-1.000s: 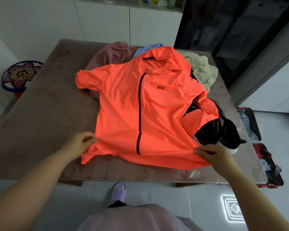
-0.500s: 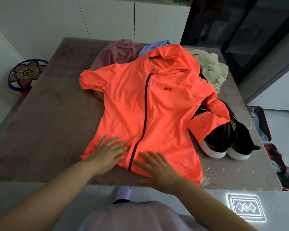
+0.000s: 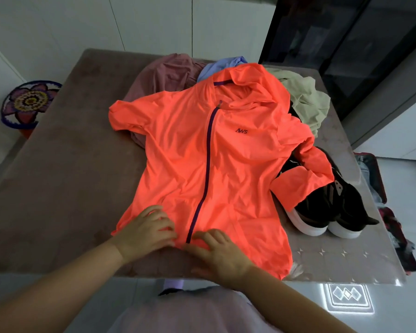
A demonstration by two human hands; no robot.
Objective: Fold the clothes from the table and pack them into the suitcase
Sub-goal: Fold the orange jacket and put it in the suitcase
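Note:
A bright orange zip jacket [image 3: 226, 164] lies spread front-up on the brown table [image 3: 58, 188], hood toward the far side. Its right sleeve drapes over a pair of black sneakers [image 3: 332, 212]. My left hand [image 3: 147, 233] and my right hand [image 3: 222, 254] sit side by side at the jacket's near hem, one on each side of the dark zipper's lower end. The fingers of both are bent and pinch the hem fabric. The open suitcase [image 3: 380, 183] shows partly on the floor past the table's right edge.
More clothes are heaped behind the jacket: a dusty pink piece [image 3: 163, 73], a light blue one [image 3: 223, 64] and a pale green one [image 3: 305, 97]. A flower-patterned stool [image 3: 27, 103] stands on the floor to the left. Dark glass doors rise at the back right.
Both hands let go of the jacket's lower corners, pressed flat near the zipper, then slid back to the hem with fingers bent. The jacket lies flatter.

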